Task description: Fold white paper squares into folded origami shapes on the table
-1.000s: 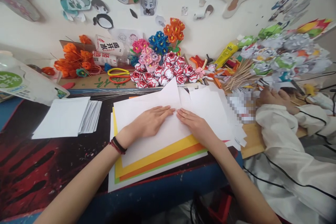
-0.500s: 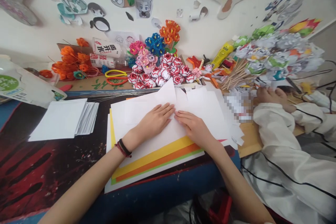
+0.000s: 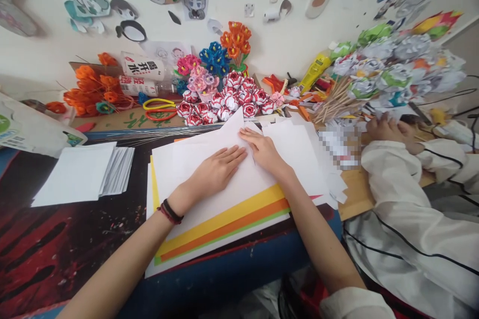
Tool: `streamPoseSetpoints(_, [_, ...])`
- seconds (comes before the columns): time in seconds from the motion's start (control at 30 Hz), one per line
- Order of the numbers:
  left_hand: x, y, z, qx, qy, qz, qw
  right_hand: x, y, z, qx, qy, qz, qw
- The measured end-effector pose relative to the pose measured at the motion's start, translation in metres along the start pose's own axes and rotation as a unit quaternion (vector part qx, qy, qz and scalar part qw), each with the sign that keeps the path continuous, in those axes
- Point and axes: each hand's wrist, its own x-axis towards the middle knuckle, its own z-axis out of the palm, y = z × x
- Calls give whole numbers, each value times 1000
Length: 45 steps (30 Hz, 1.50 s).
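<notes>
A white sheet of paper [image 3: 232,127], its pointed corner sticking up at the far side, lies folded on top of a stack of coloured paper [image 3: 224,223] with yellow, orange and green edges. My left hand [image 3: 219,172] rests flat on the white paper, fingers stretched together toward the right. Close beside it, my right hand [image 3: 264,152] lies on the paper's right edge with extended fingers, near the foot of the pointed corner. Neither hand grips anything. Part of the fold is hidden beneath the hands.
A pile of white paper squares [image 3: 75,172] lies at the left, by a white bottle [image 3: 33,127]. Behind the stack stand red-and-white paper flowers [image 3: 232,99] and thin wires [image 3: 149,134]. Another person's sleeve [image 3: 391,167] and hands are at the right, near wooden sticks [image 3: 335,102].
My right hand has slid up and slightly left along the paper's edge toward the pointed corner. My left hand stays flat on the paper. The view has shifted a little.
</notes>
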Motion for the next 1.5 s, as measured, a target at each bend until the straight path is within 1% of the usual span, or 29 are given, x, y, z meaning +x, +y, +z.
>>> streamPoseSetpoints(0.17, [-1,1,-1,5,-1,6,1000,1,-1,-3,4,-3,-1,1000])
streamPoseSetpoints(0.37, [-1,4,0,18,5,-6,1000,0,-5,-10,64,1,25,998])
streamPoseSetpoints(0.57, [-1,5,1,31,0,-16,999,-1,-7,-15,68,-15,45,997])
streamPoseSetpoints(1.03, [0,2,-1,20,-11,-2,1000,0,-5,-9,58,-6,33,998])
streamPoseSetpoints(1.23, [0,1,1,23,-8,5,1000,2,-6,-6,58,14,45,997])
streamPoseSetpoints(1.5, [0,4,-2,41,-22,8,999,4,-6,-4,68,38,55,995])
